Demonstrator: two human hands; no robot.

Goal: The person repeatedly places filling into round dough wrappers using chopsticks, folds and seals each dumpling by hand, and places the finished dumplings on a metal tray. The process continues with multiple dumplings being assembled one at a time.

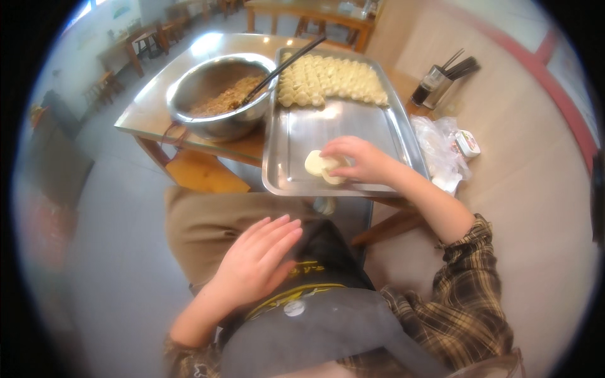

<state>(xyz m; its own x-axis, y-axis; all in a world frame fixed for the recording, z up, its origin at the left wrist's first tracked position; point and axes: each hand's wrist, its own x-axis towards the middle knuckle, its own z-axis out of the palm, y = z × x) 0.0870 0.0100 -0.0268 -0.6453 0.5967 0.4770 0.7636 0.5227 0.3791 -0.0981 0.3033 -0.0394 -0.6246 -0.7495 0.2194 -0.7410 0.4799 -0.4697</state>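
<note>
- We are having our right hand (358, 159) over the near part of the metal tray (353, 126), with the forearm coming in from the right side.
- The pale round wrappers (312, 163) are lying on the bare tray floor, directly under the fingertips of this hand and a little to its left; one part of them is hiding below the fingers.
- The right thumb and fingers are bending around the right side of the wrappers; we are not able to tell if they are really pinching one.
- Our left hand (255, 258) is hanging above the lap, well apart from the wrappers and nearer to the body; its fingers are stretching out straight, side by side, and it is holding nothing.
- Many folded dumplings (334, 79) are standing in close rows at the far end of the tray, beyond the right hand.
- To the left of the tray, a steel bowl (220, 130) is sitting on the desk (148, 110), containing brown filling (228, 99), and a dark utensil (287, 66) is leaning out of it toward the tray.
- Just beside the tray, on the right, a clear plastic bag (435, 142) is lying crumpled.
</note>
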